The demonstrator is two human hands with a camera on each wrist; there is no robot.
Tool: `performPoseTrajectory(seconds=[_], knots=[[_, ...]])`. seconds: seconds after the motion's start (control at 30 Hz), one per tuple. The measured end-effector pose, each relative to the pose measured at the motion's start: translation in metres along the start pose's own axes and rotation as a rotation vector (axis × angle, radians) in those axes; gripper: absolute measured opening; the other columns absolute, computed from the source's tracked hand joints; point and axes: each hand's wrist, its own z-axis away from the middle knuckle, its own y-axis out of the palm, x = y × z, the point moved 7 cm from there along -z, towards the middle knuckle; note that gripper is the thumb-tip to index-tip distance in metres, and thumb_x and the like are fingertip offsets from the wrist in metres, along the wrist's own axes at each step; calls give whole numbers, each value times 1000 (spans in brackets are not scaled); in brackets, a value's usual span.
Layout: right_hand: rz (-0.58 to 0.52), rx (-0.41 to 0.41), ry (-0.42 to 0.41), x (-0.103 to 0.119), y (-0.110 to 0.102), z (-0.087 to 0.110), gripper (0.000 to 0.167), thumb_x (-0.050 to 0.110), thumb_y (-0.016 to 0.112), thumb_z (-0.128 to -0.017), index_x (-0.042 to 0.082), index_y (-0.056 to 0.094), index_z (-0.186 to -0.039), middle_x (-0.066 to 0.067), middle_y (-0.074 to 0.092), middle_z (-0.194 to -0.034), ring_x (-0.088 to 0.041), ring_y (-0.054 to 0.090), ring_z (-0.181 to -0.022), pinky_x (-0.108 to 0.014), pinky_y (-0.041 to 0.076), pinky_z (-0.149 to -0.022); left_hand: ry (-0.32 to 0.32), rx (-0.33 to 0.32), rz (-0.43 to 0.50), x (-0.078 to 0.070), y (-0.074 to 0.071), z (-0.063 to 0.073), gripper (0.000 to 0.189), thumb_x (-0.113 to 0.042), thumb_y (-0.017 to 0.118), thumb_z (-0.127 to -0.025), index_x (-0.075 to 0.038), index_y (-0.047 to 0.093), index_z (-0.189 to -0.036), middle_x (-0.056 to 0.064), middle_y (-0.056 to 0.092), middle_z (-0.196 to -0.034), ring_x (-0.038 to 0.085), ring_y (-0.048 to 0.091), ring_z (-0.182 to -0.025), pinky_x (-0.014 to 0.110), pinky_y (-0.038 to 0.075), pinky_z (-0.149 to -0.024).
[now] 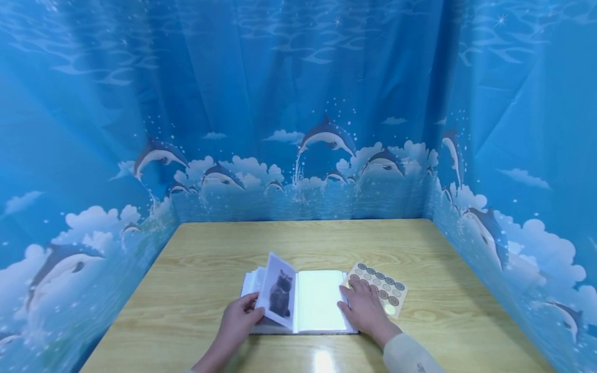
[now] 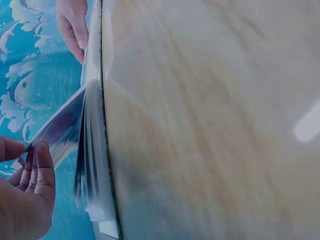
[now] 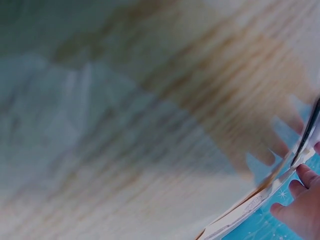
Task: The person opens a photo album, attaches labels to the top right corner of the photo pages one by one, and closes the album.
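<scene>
An open photo album (image 1: pixel 322 305) lies on the table, its right page blank and bright. A leaf (image 1: pixel 266 305) with a dark cat picture is lifted at the album's left half. My left hand (image 1: pixel 237 317) pinches that leaf by its outer edge between thumb and fingers; the left wrist view shows the raised leaf (image 2: pixel 57 125) beside the stacked pages (image 2: pixel 95 155). Across the album's right edge, my right hand (image 1: pixel 366 310) rests with fingers spread, overlapping a pale card (image 1: pixel 397 295) with rows of round coin-like discs. In the right wrist view, those fingers (image 3: pixel 307 175) are at the album's edge.
The wood-grain table (image 1: pixel 205 248) extends around the album on all sides, with a glossy light reflection near its front. A blue curtain (image 1: pixel 298 77) printed with dolphins and clouds encloses the table's back and both sides.
</scene>
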Motion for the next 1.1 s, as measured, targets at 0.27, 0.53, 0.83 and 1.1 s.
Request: performPoseTrajectory(seconds=[0.27, 0.53, 0.83, 1.1], knots=[[2, 10, 4, -1, 1, -1, 50, 37, 57, -99, 6, 57, -138, -24, 43, -147, -46, 33, -138, -68, 19, -112, -62, -34, 2, 18, -13, 4, 52, 7, 66, -79, 23, 51, -126, 10, 66, -83, 19, 67, -67, 29, 59, -63], [7, 20, 10, -2, 2, -1, 50, 38, 56, -99, 6, 57, -138, -24, 43, -147, -46, 33, -138, -68, 19, -112, -83, -26, -62, 31, -17, 6, 46, 8, 64, -79, 24, 52, -121, 9, 66, -73, 18, 62, -59, 26, 53, -54], [-11, 12, 6, -1, 1, 0, 50, 37, 57, -99, 6, 57, -138, -24, 43, -147, -46, 33, -138, -68, 19, -112, -135, -44, -87, 38, -22, 10, 41, 4, 65, -80, 22, 58, -116, 6, 64, -67, 17, 61, -58, 29, 53, -51], [-12, -2, 3, -1, 1, -1, 50, 36, 59, -98, 5, 57, -137, -24, 44, -146, -46, 34, -138, -68, 20, -112, -94, -97, -183, 28, -27, 7, 44, -8, 73, -82, 14, 62, -118, 4, 63, -81, 14, 58, -65, 25, 50, -55]])
